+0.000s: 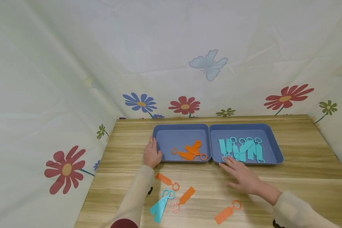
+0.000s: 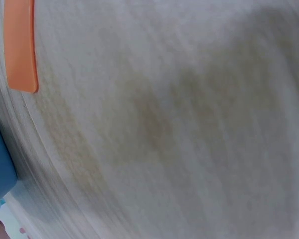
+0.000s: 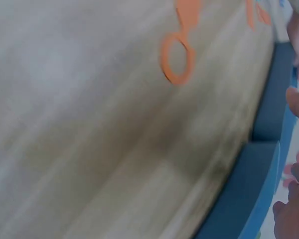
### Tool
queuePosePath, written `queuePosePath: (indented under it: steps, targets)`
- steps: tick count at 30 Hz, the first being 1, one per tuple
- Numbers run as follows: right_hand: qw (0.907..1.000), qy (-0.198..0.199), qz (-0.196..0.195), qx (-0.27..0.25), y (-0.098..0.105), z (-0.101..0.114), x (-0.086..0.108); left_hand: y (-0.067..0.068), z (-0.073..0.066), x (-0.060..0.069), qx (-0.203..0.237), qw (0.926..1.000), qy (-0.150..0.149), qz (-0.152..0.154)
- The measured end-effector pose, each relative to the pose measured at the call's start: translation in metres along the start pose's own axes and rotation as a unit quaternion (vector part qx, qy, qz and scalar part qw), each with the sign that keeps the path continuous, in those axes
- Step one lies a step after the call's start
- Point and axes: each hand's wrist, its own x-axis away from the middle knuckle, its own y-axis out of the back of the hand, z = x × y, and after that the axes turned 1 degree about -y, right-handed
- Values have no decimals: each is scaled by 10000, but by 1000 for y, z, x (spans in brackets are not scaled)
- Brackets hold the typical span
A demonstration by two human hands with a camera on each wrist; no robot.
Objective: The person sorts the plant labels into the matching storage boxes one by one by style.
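Two blue trays lie side by side. In the left tray [image 1: 176, 134] are several orange tags [image 1: 188, 154]; the right tray [image 1: 275, 150] holds several turquoise tags [image 1: 246, 146]. The left hand [image 1: 152, 155] rests at the left tray's left wall, fingers extended. Over the front edge of the right tray is the right hand [image 1: 243, 177], its fingers spread and nothing held; whether it touches the rim I cannot tell. In the right wrist view the right hand [image 3: 295, 204] shows beside the tray wall [image 3: 239, 199].
On the wooden table [image 1: 125, 139] in front of the trays lie three orange tags [image 1: 187, 195] and overlapping turquoise tags [image 1: 160, 207]. Behind the table hangs a white cloth [image 1: 159, 63] with printed flowers and a butterfly.
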Motion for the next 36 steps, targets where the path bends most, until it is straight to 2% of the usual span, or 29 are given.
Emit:
queuePosePath:
  steps: [8, 15, 20, 27, 36]
  targets:
    - [9969, 694, 346, 138, -19, 18, 20, 0, -1, 0, -6, 10000, -13, -44]
    - [9878, 1456, 190, 511, -35, 20, 33, 2, -2, 0, -3, 10000, 21, 24]
    - [9823, 1735, 253, 666, -43, 19, 40, 2, -2, 0, 25, 10000, 43, 30]
    - [9830, 1767, 311, 381, -45, 20, 44, 3, -3, 0, -9, 9999, 105, 115]
    - [9868, 1619, -25, 86, -47, 25, 43, 4, -3, 0, -7, 9999, 128, 81]
